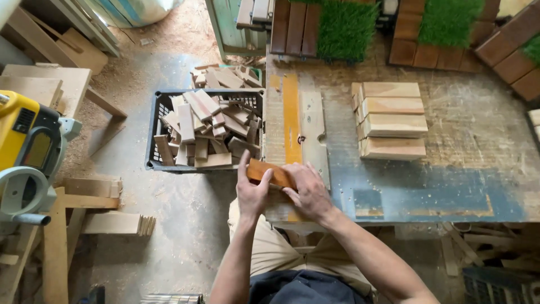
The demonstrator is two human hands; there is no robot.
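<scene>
Head view: left hand (251,194) and right hand (308,193), fingers closed around an orange-brown wood block (270,173), press it at the worktable (450,186) edge, apparently over a cutter slot; steady, even pressure suits. Offcut crate (160,135) left.

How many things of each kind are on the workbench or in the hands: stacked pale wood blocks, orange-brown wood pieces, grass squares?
Pale wood blocks, stacked on the workbench: 4
Orange-brown wood piece, held by left hand and right hand: 1
Green grass squares: 3, one only partly in view
Total: 8
</scene>
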